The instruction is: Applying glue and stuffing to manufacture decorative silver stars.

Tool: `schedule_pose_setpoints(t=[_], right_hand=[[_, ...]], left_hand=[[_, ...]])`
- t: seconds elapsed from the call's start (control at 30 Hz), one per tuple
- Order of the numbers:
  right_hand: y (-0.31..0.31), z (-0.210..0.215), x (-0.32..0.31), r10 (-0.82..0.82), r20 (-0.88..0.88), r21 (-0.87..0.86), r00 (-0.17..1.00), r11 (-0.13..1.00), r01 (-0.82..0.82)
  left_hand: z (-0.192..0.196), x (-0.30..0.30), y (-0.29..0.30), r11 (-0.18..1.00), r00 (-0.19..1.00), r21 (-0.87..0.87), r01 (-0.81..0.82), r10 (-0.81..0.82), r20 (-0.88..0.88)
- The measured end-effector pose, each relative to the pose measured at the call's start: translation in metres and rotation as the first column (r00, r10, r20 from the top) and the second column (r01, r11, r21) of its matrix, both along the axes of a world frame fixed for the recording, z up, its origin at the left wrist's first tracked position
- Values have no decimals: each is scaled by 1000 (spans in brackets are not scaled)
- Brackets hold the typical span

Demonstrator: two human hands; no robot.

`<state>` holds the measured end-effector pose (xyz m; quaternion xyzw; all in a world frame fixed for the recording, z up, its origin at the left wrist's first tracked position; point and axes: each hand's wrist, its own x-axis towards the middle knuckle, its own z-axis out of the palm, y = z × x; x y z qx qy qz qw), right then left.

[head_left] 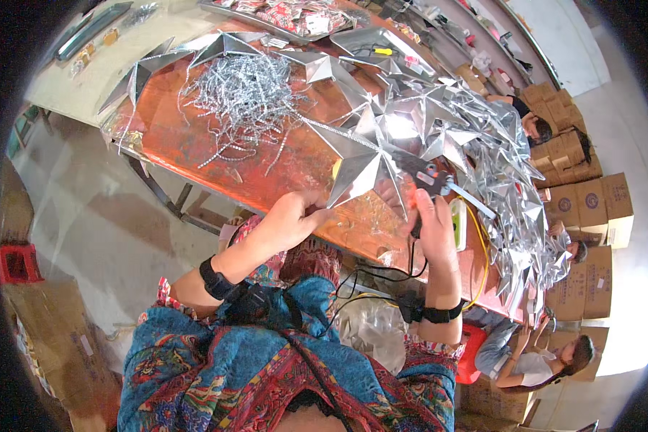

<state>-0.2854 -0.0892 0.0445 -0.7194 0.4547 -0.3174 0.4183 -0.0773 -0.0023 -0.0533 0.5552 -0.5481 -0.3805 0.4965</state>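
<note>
A shiny silver folded star point(358, 171) stands at the near side of the orange-brown table, with a sparkling silver trim strip point(331, 129) along one of its arms. My left hand point(295, 218) pinches the star's lower left tip. In my right hand point(436, 225) is a dark hot glue gun point(430, 180), a pale glue stick point(474, 200) jutting from its back. The gun is beside the star's right side; its nozzle is hard to make out. Left of the star lies a tangled heap of silver trim strips point(241, 90).
Many silver stars point(507, 180) are piled along the table's right side. A green-and-white power strip point(459, 223) sits by my right hand, with a yellow cord point(482, 252). Several people work beyond the pile, one seated person point(536, 363) at lower right. Cardboard boxes point(590, 209) are stacked behind them.
</note>
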Motion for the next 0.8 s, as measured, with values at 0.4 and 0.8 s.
schedule_pose_setpoints(t=[0.4, 0.8], right_hand=[[18, 11, -2, 59, -78, 62, 995, 997, -55], [14, 10, 3, 59, -137, 50, 989, 997, -53]], left_hand=[[-5, -1, 4, 999, 983, 26, 28, -23, -181], [-7, 0, 4, 1000, 986, -2, 22, -22, -162]])
